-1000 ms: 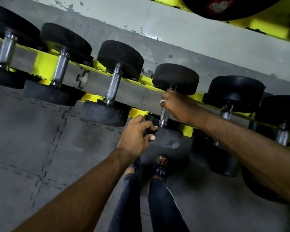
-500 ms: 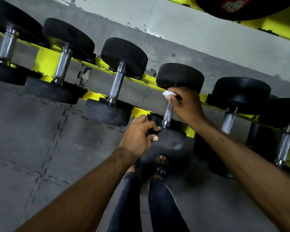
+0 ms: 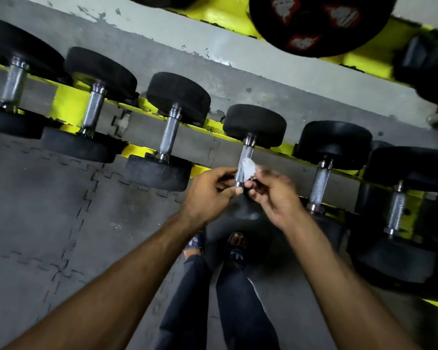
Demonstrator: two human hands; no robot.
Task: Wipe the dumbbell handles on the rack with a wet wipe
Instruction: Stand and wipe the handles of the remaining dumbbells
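Six dumbbells (image 3: 178, 97) in a row on the yellow rack (image 3: 68, 109), by my count from here. Six steel handles show, with one wipe (image 3: 248, 169) and two hands.

— Where is the wipe?

Against the lower half of the fourth handle (image 3: 247, 154), counting from the left. The right hand (image 3: 276, 198) pinches it between thumb and fingertips, though that hand is blurred on my feed.

— And the left?

The left hand (image 3: 210, 195) is just beside it, fingers curled, thumb and forefinger at the handle's near end. I cannot tell whether they grip the steel or only touch it.

— What differs from half a second back?

Then the right hand had the wipe up at the far end, under the far head. Now it is down toward the near head. The left hand was gripping that near head; now it is off the head and up at the handle. The six dumbbells sit where they did.
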